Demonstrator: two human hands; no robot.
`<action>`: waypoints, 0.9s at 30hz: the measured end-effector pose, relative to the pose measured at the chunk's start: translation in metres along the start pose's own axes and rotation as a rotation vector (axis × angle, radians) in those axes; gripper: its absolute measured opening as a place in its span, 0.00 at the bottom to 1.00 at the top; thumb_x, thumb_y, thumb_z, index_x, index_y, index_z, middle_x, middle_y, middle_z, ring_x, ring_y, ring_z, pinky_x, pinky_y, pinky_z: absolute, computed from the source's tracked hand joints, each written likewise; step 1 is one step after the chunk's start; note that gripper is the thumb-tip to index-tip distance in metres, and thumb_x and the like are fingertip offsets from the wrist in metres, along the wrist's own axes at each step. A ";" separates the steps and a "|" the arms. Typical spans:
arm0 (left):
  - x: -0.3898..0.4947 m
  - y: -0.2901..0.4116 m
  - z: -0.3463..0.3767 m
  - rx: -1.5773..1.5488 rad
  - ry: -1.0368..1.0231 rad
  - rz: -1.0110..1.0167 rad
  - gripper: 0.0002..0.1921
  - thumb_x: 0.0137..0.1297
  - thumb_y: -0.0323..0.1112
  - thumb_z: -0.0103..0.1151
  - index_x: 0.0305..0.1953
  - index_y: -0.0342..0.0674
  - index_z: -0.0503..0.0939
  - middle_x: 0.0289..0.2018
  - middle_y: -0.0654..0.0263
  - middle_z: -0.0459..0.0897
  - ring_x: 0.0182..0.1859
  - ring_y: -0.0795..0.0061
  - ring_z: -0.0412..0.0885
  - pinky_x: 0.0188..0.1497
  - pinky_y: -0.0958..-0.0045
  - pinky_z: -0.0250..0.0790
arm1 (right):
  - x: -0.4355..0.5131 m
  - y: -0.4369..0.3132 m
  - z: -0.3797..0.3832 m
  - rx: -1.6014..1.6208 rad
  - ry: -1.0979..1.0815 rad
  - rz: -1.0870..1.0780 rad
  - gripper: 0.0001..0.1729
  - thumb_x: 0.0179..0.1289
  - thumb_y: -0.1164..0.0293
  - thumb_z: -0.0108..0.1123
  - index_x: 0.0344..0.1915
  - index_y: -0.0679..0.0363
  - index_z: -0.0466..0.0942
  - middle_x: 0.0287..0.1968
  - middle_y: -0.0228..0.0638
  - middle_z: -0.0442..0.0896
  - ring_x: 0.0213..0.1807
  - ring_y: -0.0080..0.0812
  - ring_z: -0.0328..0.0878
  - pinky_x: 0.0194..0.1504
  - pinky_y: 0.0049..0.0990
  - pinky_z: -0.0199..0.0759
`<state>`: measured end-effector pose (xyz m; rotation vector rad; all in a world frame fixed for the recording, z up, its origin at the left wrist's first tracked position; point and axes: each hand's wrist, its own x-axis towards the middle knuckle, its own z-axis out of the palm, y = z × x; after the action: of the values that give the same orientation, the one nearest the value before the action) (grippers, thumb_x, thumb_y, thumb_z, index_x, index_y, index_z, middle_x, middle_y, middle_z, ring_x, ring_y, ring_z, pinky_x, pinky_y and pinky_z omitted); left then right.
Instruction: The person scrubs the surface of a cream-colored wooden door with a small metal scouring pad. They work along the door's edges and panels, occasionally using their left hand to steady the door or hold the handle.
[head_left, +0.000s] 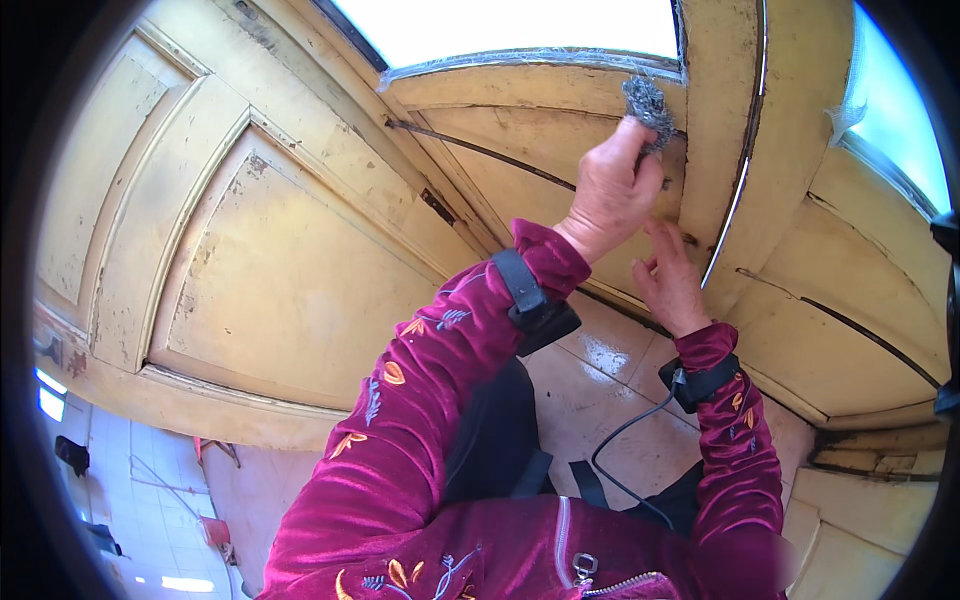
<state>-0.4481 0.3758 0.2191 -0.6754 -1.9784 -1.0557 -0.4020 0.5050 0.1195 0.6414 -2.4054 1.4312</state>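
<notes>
A clump of steel wool (645, 103) is pinched in my left hand (613, 180). It lies against the upper right of a yellow wooden door panel (517, 139), just under a bright glass pane (517, 30). Below and to the right, my right hand (670, 274) is raised close to the same door with its fingers slightly curled and apart. Nothing shows in it, and whether its fingertips touch the wood I cannot tell. A dark strip or crack (480, 150) runs across the panel and passes behind my left hand.
Ragged clear film (540, 57) edges the pane. A bright gap (731, 214) separates this door from another yellow door leaf (847, 300) at right. A worn panelled door (292, 277) stands at left. A black cable (600, 450) hangs from my right wristband above the tiled floor (577, 405).
</notes>
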 end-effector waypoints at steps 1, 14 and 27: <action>-0.002 0.000 0.001 -0.080 -0.063 -0.048 0.08 0.53 0.20 0.48 0.35 0.38 0.69 0.24 0.52 0.73 0.25 0.56 0.76 0.28 0.64 0.68 | 0.000 0.000 0.000 0.010 -0.020 0.003 0.30 0.54 0.76 0.54 0.58 0.58 0.60 0.53 0.43 0.66 0.30 0.38 0.78 0.34 0.36 0.72; -0.021 -0.036 -0.002 0.266 -0.029 -0.126 0.14 0.48 0.20 0.47 0.39 0.38 0.67 0.29 0.48 0.72 0.34 0.41 0.72 0.33 0.52 0.66 | -0.003 0.000 0.007 0.034 -0.003 0.003 0.28 0.55 0.76 0.53 0.58 0.59 0.61 0.52 0.44 0.66 0.30 0.39 0.77 0.35 0.37 0.72; 0.015 -0.120 -0.129 0.257 0.462 -0.503 0.11 0.57 0.24 0.51 0.42 0.35 0.65 0.31 0.62 0.74 0.23 0.77 0.75 0.21 0.80 0.69 | -0.006 -0.008 0.002 0.083 -0.012 0.012 0.29 0.53 0.78 0.54 0.58 0.59 0.61 0.51 0.41 0.67 0.29 0.36 0.77 0.35 0.32 0.71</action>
<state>-0.4952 0.2050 0.2241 0.2108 -1.8537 -1.0926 -0.3925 0.5013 0.1219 0.6578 -2.3726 1.5432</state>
